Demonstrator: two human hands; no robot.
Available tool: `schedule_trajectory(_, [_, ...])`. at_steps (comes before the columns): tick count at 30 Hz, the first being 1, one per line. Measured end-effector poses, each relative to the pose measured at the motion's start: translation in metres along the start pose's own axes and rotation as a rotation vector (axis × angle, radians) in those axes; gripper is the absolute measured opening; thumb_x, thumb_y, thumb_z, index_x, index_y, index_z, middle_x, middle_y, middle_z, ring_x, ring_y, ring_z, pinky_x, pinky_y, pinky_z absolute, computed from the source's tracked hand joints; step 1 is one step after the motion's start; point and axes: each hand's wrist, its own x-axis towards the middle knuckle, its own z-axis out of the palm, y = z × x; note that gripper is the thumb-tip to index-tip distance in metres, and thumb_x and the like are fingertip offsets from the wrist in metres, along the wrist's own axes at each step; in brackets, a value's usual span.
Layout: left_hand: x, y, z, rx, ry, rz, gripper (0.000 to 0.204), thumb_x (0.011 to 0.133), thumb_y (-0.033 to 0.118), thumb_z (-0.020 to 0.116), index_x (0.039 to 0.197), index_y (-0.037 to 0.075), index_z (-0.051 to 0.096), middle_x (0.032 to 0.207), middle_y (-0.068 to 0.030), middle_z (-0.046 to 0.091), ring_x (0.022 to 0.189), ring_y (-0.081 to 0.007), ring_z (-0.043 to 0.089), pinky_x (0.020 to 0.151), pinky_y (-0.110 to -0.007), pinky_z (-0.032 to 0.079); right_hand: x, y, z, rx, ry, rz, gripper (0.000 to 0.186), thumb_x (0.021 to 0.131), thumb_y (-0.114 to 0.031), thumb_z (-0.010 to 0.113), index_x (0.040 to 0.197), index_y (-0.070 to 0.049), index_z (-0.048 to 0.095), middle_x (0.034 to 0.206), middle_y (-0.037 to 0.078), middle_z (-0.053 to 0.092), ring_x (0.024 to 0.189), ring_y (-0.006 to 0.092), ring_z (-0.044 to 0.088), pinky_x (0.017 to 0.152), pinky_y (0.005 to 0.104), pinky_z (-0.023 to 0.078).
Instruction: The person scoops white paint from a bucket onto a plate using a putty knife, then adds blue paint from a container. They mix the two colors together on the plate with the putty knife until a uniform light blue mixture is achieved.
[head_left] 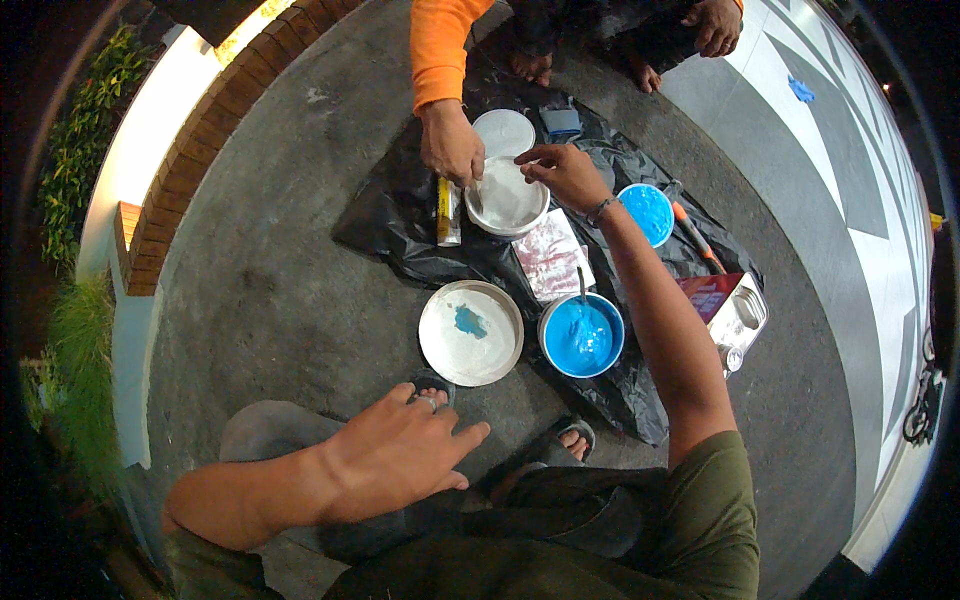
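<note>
My right hand [565, 175] reaches forward and pinches the rim of a white paint bucket [507, 200] on a black plastic sheet [390, 230]. Another person's hand [450, 145], in an orange sleeve, dips into the same bucket from the far side. My left hand [400, 455] rests on my knee with its fingers spread and holds nothing. In front of my feet lie a white lid [470, 345] with a blue blotch and a bucket of blue paint [582, 338] with a stick standing in it.
A second white lid [503, 130], a smaller blue tub [648, 212], a stained sheet [550, 255], a yellow-and-black tube [447, 210], an orange-handled brush [697, 237] and a red-and-white tin [735, 310] lie around. A brick curb [200, 150] runs left; painted floor [840, 150] lies right.
</note>
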Motion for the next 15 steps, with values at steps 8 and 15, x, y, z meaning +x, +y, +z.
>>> schedule_trajectory(8, [-0.002,-0.002,0.001,-0.025,-0.016,-0.022,0.058,0.095,0.045,0.060,0.140,0.009,0.052,0.119,-0.0192,0.065,0.109,-0.0343,0.064,0.099,-0.047,0.045,0.009,0.008,0.002,-0.075,0.104,-0.097,0.026,0.088,-0.021,0.069,0.110,-0.009,0.076,0.099,0.015,0.075,0.088,0.0276,0.073,0.083,0.0369,0.055])
schedule_trajectory(15, [-0.004,-0.002,-0.001,-0.004,-0.046,-0.027,0.059,0.096,0.046,0.057,0.141,0.008,0.050,0.125,-0.0209,0.062,0.112,-0.0354,0.063,0.100,-0.048,0.044,0.016,0.005,0.000,-0.075,0.131,-0.121,0.028,0.082,-0.022,0.072,0.107,-0.010,0.077,0.099,0.018,0.074,0.088,0.0351,0.072,0.084,0.0392,0.056])
